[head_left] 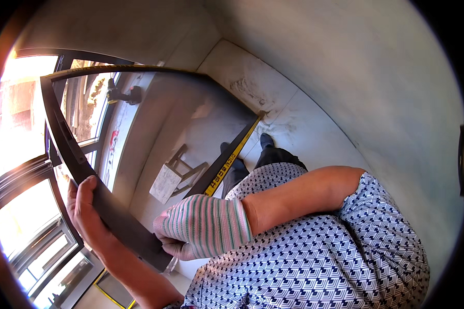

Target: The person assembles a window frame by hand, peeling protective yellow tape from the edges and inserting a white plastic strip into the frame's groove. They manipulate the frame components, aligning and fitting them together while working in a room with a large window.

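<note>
A large window sash (113,206) with a dark frame and a clear glass pane stands tilted in front of me. Yellow-and-black printed tape (227,167) runs along its right edge. My left hand (90,216), bare, grips the near frame bar, thumb on its face and the other fingers behind. Lower down that bar, my right hand (198,226), in a striped knitted glove, is closed on the near corner; its fingertips are partly hidden. The sash's far right corner reaches down near the floor by my feet.
Through the glass I see a white step stool (172,177) on the floor and a cordless drill (122,94) on the window sill (119,139). Bright windows (20,108) line the left. A plain wall (376,87) rises at the right. Another taped panel (116,286) shows at lower left.
</note>
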Tool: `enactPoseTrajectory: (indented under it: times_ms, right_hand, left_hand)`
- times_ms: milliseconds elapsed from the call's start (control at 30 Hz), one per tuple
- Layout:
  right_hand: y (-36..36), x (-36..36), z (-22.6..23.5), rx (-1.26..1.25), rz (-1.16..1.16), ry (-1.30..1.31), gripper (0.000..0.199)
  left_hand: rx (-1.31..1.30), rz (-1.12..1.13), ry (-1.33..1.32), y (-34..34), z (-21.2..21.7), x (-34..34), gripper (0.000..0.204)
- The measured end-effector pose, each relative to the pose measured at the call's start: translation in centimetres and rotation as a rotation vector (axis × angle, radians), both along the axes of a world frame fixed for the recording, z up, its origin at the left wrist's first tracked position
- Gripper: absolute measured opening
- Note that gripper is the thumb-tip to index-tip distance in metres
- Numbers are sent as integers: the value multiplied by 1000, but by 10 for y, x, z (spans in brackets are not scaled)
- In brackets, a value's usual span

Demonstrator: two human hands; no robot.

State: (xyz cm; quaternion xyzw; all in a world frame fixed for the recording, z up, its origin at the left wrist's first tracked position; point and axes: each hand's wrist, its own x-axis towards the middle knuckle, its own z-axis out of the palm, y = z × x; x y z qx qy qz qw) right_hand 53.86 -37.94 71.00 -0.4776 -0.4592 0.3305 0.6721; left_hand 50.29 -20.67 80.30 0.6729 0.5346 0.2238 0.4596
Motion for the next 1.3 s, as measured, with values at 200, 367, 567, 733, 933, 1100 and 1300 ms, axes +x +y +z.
enactPoseTrajectory:
  times_ms: [200,367,567,733,933,1100,1300]
  right_hand:
    - [0,4,1,-11,-61,54,14]
    - [-10,12,-27,-198,-59,83,12]
    - [-52,49,-122,-639,-149,-15,12]
    - [-81,54,-155,-801,-142,90,11]
    - [-62,44,-149,-503,-138,429,6]
    - [-40,52,-88,-362,61,772,5]
    - [-15,25,-67,-219,289,912,4]
  left_hand:
    - [28,-55,61,7,15,18,10]
    - [57,-106,152,24,23,19,25]
    - [-8,-247,202,61,26,11,24]
    - [-5,-263,220,75,24,18,23]
    - [34,-396,314,104,25,14,28]
    - [109,-506,296,95,22,17,33]
    - [194,-588,401,91,24,23,32]
